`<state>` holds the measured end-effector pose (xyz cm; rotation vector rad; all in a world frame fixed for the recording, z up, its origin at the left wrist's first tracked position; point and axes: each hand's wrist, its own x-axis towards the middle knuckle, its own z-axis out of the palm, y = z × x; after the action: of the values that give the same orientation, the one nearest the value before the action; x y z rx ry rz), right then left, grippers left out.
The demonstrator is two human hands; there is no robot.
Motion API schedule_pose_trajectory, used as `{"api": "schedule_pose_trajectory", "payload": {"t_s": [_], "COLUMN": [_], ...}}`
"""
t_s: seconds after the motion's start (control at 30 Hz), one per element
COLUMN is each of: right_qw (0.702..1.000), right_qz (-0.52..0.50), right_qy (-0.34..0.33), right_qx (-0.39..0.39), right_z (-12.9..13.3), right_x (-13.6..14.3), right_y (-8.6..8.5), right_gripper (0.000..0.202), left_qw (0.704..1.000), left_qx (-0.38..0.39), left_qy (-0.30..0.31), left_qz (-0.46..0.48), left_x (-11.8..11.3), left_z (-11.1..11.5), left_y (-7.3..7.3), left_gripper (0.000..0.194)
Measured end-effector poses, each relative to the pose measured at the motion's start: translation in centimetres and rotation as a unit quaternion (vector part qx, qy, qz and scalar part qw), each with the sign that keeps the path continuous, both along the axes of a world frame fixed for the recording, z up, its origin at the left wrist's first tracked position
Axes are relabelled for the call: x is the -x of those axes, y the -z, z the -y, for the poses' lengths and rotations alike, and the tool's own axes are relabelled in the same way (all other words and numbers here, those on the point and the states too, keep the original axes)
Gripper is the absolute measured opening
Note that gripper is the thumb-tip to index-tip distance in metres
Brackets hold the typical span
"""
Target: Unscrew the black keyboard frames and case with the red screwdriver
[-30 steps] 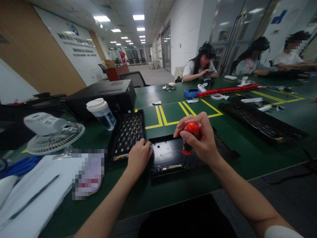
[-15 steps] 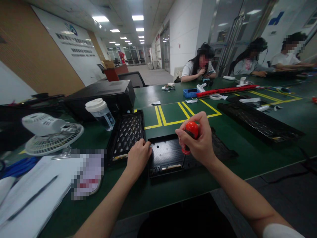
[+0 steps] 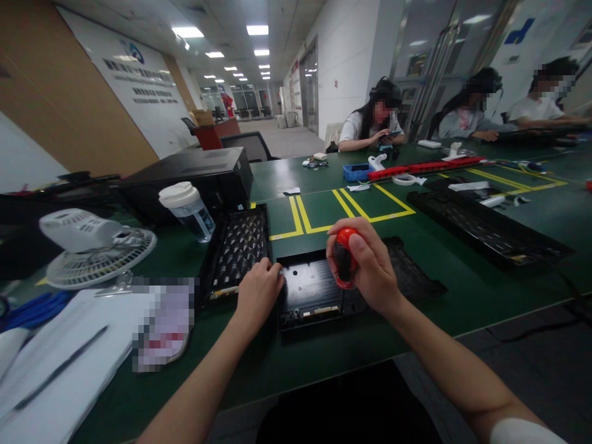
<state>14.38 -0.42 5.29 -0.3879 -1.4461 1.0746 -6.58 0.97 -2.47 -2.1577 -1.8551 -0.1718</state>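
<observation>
My right hand (image 3: 372,266) is wrapped around the red and black handle of a screwdriver (image 3: 343,258). The screwdriver stands nearly upright, its thin shaft reaching down to the front edge of a flat black plastic panel (image 3: 308,285). Its exact tip is hard to make out. At the panel's left edge, my left hand (image 3: 260,291) grips the rim with bent fingers. A small pale metallic strip (image 3: 320,311) sits along the panel's front side. Part of the panel is hidden behind my right hand.
Left of the panel lies a black patterned tray (image 3: 243,246), with a lidded cup (image 3: 187,213) behind it. A white fan (image 3: 99,246) and papers (image 3: 69,351) are farther left. Another black panel (image 3: 485,228) lies right. A co-worker (image 3: 367,126) sits across the green table (image 3: 435,308).
My right hand has turned around the screwdriver handle, which is now gripped with the thumb on its near side. My left hand and the panel stay in place.
</observation>
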Motion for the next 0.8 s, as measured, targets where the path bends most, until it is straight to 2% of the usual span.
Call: {"api": "schedule_pose_trajectory", "payload": {"t_s": [0.3, 0.6, 0.8], "right_qw": [0.998, 0.998, 0.985], "right_qz": [0.037, 0.015, 0.028], "right_qy": [0.044, 0.054, 0.167], "right_qx": [0.005, 0.006, 0.017], "right_z": [0.3, 0.8, 1.2], "right_x": [0.0, -0.3, -0.1], "right_y": [-0.2, -0.9, -1.0], "right_gripper": [0.014, 0.015, 0.018], "left_qw": [1.000, 1.000, 1.000], "left_qx": [-0.004, 0.000, -0.009], "left_qy": [0.002, -0.004, 0.003], "left_qz": [0.003, 0.000, 0.002], "left_x": [0.0, -0.1, -0.1], "left_z": [0.0, 0.1, 0.1], "left_y": [0.0, -0.2, -0.1], "left_gripper": [0.023, 0.023, 0.023]}}
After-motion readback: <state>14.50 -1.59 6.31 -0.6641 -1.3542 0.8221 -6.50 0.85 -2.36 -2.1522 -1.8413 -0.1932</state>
